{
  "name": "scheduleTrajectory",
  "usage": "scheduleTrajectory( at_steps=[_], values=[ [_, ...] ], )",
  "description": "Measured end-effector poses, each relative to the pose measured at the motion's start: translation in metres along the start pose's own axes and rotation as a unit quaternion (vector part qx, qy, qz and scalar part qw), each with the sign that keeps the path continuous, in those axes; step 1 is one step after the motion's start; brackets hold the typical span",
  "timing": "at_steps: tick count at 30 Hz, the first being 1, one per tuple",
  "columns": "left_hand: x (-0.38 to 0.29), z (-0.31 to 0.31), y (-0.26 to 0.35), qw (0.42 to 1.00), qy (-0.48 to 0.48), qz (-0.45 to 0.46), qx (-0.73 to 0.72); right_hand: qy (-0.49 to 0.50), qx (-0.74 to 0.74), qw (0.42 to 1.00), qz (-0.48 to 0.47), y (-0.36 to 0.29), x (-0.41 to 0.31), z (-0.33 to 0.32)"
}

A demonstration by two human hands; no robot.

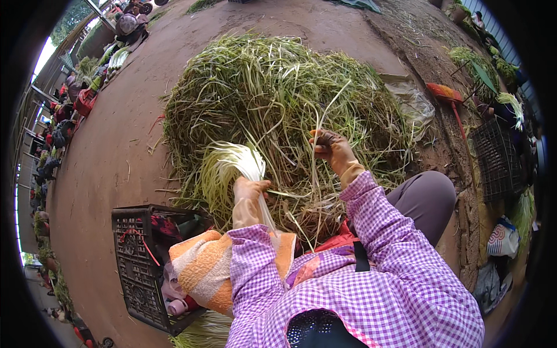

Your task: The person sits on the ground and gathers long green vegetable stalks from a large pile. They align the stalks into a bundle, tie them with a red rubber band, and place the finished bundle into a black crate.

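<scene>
My left hand (250, 195), in a tan rubber glove, is closed around a bundle of long greens with white stalks (250, 161); their yellow-green leaves hang over to the left. My right hand (333, 150), gloved too, pinches a few long pale stalks (314, 172) between thumb and fingers; one stem rises above it. Both hands are over the near side of a large heap of loose green leaves and stems (261, 91). An orange-and-white striped towel (209, 269) lies beneath my left forearm.
A black plastic crate (137, 265) holding cloth and other items stands at my left, with more greens (209, 332) below it. To the right are a plastic sheet (411, 102), a red-handled broom (446, 93) and another black crate (496, 158). Several people are along the left edge.
</scene>
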State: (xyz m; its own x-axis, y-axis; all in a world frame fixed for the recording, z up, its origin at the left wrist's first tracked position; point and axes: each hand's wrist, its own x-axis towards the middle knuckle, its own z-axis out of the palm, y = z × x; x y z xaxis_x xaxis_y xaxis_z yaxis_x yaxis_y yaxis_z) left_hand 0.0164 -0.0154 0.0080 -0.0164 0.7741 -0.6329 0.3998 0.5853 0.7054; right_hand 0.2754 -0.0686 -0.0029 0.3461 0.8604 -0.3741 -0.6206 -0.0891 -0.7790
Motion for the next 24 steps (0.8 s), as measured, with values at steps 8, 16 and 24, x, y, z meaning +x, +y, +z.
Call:
scheduleTrajectory(
  at_steps=[8, 16, 24],
  values=[
    [-0.026, -0.011, 0.008, 0.999, -0.029, 0.018, 0.035, -0.034, -0.010, 0.995, 0.094, 0.043, 0.003, 0.024],
    [-0.004, -0.010, -0.004, 0.810, -0.232, 0.083, -0.533, -0.063, 0.012, 0.995, 0.077, 0.049, 0.003, 0.014],
    [-0.016, 0.026, -0.010, 0.975, -0.165, 0.059, -0.136, -0.048, 0.095, 0.988, 0.108, 0.077, -0.003, 0.028]
  ],
)
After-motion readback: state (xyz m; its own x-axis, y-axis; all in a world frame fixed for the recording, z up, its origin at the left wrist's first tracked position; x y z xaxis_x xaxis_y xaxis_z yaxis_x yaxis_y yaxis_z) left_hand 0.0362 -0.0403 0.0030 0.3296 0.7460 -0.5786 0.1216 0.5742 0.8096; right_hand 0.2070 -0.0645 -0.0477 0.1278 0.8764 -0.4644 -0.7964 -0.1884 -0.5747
